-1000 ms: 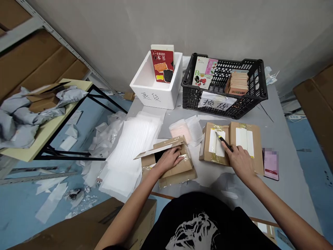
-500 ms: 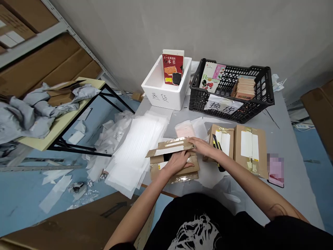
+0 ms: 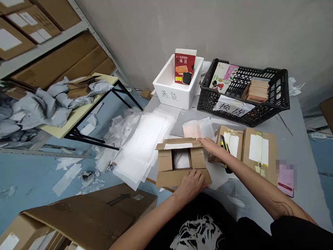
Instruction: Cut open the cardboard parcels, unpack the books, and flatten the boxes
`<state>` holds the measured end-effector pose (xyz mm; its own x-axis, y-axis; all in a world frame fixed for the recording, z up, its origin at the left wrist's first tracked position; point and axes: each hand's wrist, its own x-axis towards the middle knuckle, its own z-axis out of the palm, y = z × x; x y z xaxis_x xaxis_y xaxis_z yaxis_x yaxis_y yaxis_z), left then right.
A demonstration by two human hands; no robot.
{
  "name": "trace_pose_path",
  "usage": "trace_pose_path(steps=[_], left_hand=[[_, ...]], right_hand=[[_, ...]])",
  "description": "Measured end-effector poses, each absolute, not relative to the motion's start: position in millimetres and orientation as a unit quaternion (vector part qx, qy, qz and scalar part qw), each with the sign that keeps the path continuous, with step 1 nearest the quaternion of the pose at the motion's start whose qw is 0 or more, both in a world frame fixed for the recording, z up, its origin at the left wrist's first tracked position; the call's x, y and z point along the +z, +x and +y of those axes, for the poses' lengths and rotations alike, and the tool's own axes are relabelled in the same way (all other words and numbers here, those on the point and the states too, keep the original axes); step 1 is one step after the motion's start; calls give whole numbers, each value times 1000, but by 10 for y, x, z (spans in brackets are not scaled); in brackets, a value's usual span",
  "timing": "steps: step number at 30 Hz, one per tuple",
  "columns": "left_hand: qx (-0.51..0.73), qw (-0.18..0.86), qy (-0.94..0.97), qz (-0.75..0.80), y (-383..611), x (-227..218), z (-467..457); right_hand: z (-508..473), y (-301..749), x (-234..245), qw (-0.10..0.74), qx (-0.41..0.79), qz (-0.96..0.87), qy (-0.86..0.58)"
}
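**Step in hand:** an opened brown cardboard mailer [image 3: 179, 178] is being worked on, with its flaps spread and white contents [image 3: 182, 160] showing.
**Location:** mailer flat on the grey tabletop [image 3: 299, 187], near its 6 o'clock edge.
**Left hand [image 3: 191, 187]:** open, palm down, resting on the mailer's near flap, gripping nothing.
**Right hand [image 3: 209, 145]:** open, fingers laid on the mailer's upper right corner, no firm grip visible.
**Tool within reach:** a yellow-and-black utility knife [image 3: 225, 152], unheld, at the mailer's 3 o'clock.
**Adjacent items:** a taped kraft parcel [image 3: 230, 146] beside the knife; white foam sheets [image 3: 145, 146] at 9 o'clock; a black plastic crate [image 3: 249, 70] at 1 o'clock.
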<state>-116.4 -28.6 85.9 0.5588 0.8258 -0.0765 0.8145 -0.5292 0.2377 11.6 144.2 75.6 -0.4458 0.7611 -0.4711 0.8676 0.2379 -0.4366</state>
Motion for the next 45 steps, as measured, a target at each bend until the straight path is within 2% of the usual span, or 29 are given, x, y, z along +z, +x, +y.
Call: trace_pose_path(steps=[2, 4, 9, 14, 19, 24, 29, 32, 35, 39, 45], left_hand=[[16, 171, 834, 525, -1234, 824, -427], [12, 169, 769, 617, -1415, 794, -440], [46, 24, 582, 811, -1997, 690, -202], [60, 69, 530, 843, -2064, 562, -109], [114, 104, 534, 832, -1980, 569, -180], [232, 152, 533, 799, -2178, 601, -289], [303, 164, 583, 735, -2541, 982, -337], [278, 140, 644, 699, -2684, 1265, -389], [201, 124, 711, 662, -2752, 1330, -479], [66, 101, 765, 632, -2727, 1062, -645], [-17, 52, 798, 600, -2368, 584, -989]], right_hand=[[1377, 84, 752, 90, -300, 778, 544], [1304, 31, 755, 86, -284, 770, 565], [1092, -183, 800, 52, -272, 707, 651], [718, -429, 784, -15, -235, 690, 684], [443, -527, 685, -38, -202, 692, 692], [518, -420, 779, -74, -302, 666, 678], [801, -117, 929, -192, -454, 625, 605], [994, -23, 936, -245, -513, 583, 581], [1181, -89, 916, -329, -573, 524, 538], [1371, -283, 896, -393, -637, 395, 533], [1375, -263, 649, -392, -676, 285, 555]])
